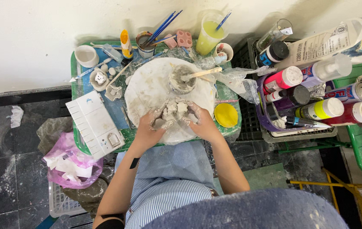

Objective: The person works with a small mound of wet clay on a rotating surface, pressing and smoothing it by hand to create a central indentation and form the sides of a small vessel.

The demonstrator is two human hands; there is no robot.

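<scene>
A lump of pale grey clay (173,111) rests on a round white board (147,87) on the green tray table (75,131). My left hand (152,125) cups the lump's left side and my right hand (200,121) presses its right side; both are smeared with clay. Just beyond the lump stands a clay-coated cup (182,79) with a wooden stick (201,73) leaning in it.
A white paint palette (96,125) lies at the left, a yellow lid (226,115) at the right. Brushes in a jar (146,44), a yellow-green cup (210,36) and small clay pieces (101,78) line the back. Paint bottles (317,91) fill crates on the right. A pink bag (68,163) sits below left.
</scene>
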